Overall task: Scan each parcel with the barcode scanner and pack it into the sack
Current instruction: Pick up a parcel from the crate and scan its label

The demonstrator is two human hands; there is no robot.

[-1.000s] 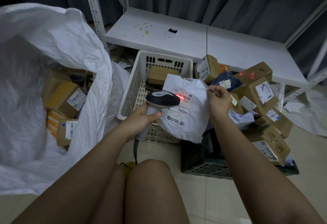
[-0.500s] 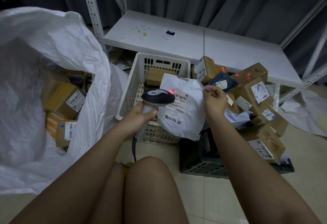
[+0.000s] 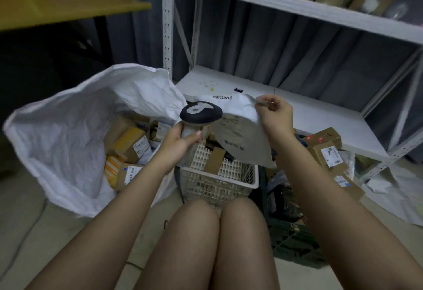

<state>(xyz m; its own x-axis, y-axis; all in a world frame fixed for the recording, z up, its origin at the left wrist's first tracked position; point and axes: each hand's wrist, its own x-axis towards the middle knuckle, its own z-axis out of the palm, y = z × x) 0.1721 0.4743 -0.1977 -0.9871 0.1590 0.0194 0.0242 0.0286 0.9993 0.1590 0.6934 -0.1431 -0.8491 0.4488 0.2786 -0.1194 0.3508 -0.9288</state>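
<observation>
Two hands are working above the white basket point(image 3: 229, 181): the left hand point(image 3: 180, 139) is gripping the barcode scanner point(image 3: 201, 113) by its handle, while the right hand point(image 3: 275, 115) is pinching the top corner of a white mailer parcel point(image 3: 240, 134). The parcel is hanging just beside the scanner head, right of the open sack point(image 3: 68, 134), which is holding several cardboard boxes point(image 3: 130, 141).

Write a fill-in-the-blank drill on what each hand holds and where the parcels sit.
1. The left hand grips the barcode ____.
2. The right hand pinches the white mailer bag by its top ____.
3. The white sack lies on the person's ____ side.
4. The plastic basket is ____ in colour.

Missing words: scanner; corner; left; white
</observation>
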